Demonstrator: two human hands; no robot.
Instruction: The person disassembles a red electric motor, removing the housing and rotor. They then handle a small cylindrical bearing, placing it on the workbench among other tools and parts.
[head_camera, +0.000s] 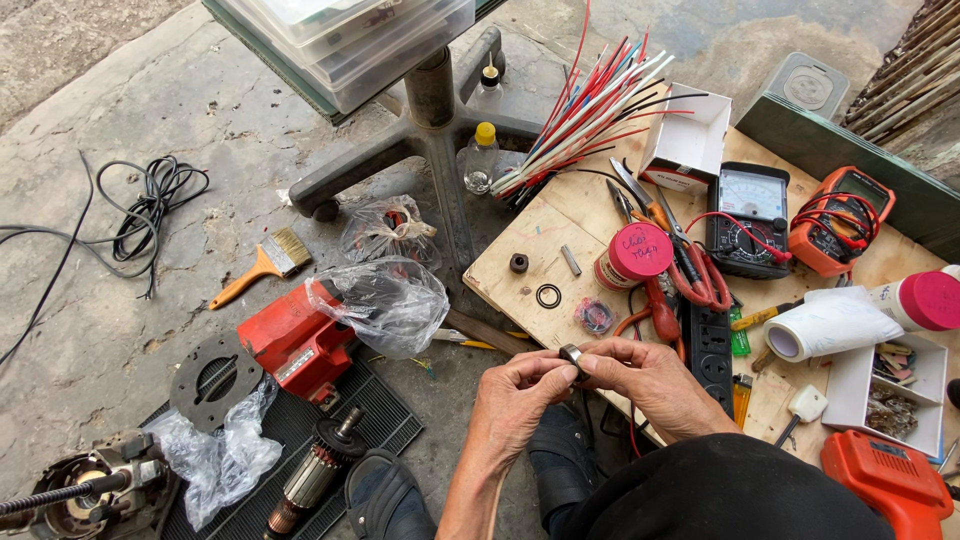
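A small metal ring-shaped part (572, 356), perhaps a bearing, sits pinched between the fingertips of both hands, just above the near edge of the wooden board (540, 225). The left hand (515, 400) grips it from one side, the right hand (645, 380) from the other, fingers closed on it. This looks like an inspecting or turning step; the next move seems to call for a steady, fine grip. Beyond the right hand lie a black O-ring (548, 296) and red-handled pliers (690, 275); left of the left hand, a red power tool body (295, 345). Fingers hide most of the part.
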